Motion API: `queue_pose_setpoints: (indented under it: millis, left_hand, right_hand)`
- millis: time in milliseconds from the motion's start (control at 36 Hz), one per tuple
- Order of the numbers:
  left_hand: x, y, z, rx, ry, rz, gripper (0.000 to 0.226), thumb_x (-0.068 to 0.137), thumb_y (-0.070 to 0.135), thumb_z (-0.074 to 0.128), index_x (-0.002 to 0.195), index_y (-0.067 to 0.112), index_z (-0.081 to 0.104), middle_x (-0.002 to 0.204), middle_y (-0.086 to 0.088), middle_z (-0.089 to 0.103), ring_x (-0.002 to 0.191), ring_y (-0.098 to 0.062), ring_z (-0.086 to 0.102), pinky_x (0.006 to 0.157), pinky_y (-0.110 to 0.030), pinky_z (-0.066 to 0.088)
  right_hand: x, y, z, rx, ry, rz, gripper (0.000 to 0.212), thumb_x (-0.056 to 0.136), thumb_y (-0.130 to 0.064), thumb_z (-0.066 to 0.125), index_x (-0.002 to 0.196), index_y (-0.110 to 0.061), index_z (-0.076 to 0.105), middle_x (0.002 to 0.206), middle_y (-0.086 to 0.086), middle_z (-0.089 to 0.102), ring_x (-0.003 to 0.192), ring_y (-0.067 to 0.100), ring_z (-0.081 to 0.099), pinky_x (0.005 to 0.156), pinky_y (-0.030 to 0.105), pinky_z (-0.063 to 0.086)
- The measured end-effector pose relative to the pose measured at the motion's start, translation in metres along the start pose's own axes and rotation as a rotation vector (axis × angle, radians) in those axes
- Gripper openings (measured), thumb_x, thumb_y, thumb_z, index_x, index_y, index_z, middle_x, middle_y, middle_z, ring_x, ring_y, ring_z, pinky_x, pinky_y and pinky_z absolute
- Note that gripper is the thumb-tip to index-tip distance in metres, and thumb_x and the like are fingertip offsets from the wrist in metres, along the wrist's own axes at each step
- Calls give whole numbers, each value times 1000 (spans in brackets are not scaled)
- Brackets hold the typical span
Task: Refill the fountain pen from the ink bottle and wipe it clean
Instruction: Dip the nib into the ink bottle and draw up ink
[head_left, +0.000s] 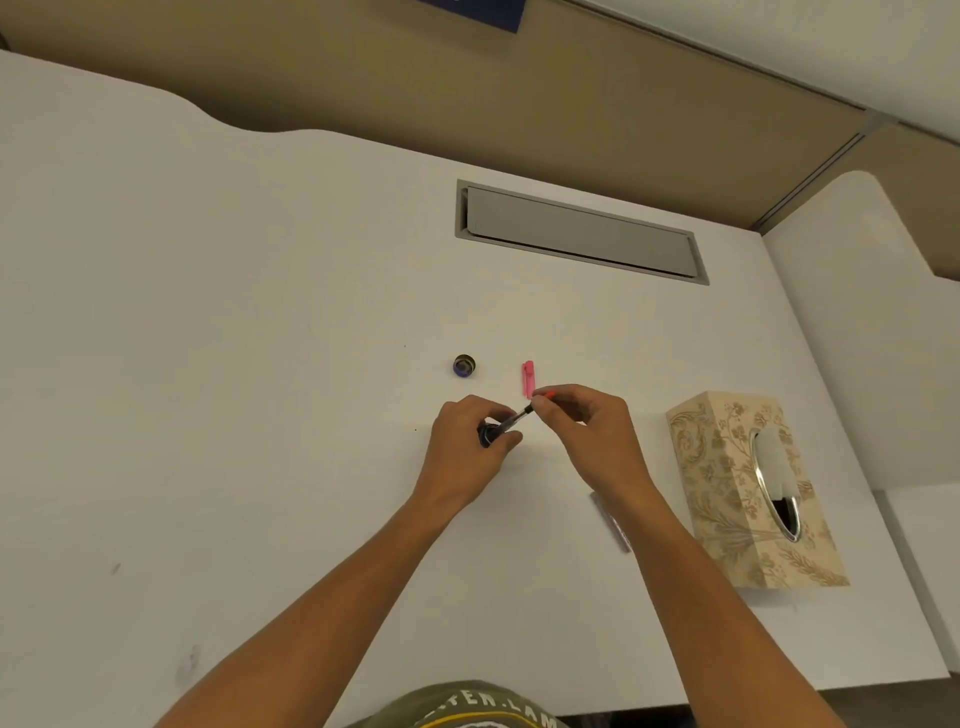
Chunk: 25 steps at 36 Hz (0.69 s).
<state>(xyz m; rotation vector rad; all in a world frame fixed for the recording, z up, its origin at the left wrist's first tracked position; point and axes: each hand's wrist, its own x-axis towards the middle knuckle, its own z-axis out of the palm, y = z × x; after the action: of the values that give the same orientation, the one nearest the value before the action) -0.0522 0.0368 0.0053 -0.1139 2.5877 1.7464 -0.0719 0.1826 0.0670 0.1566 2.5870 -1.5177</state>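
Observation:
My left hand wraps around a small dark ink bottle standing on the white desk. The fountain pen's thin front section slants down with its tip in the bottle's mouth. My right hand pinches the pen's upper end between fingertips, where a bit of pink shows. The bottle's round cap lies on the desk beyond my left hand. A pink pen cap lies just beyond my right fingertips. A grey barrel-like piece lies by my right forearm, partly hidden.
A patterned beige tissue box with an oval opening stands to the right of my right arm. A grey cable hatch is set into the desk farther back. A partition wall runs behind the desk.

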Motion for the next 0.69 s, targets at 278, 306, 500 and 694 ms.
queue_pose_setpoints:
  millis: [278,306,500,694]
  left_hand:
    - [-2,-3,0,-53,46,-22,18,82,15,75,100,12,72,105,2,63,86,-6,57,74,2,40]
    - [-2,-3,0,-50,47,-20,18,82,16,75,99,12,72,105,2,63,87,-7,57,75,2,40]
    - [-4,-8,2,-10,34,2,19,84,21,73,101,14,72,103,3,64,93,-11,57,75,-5,38]
    - [-6,-12,4,-17,48,5,19,85,24,72,103,17,71,102,4,66,95,-12,56,79,-9,38]
  right_hand:
    - [1,3,4,2,19,-14,10,89,-27,71,97,-24,76,87,-12,75,88,5,68,82,20,52]
    - [1,4,4,-4,22,-13,10,89,-27,71,98,-25,76,87,-12,75,88,6,68,83,21,52]
    - [0,5,8,-66,2,-37,7,89,-30,70,94,-30,75,88,-13,75,91,9,67,81,27,54]
    - [-1,6,12,-132,-10,-61,7,89,-32,69,94,-32,74,89,-16,73,90,7,66,76,22,51]
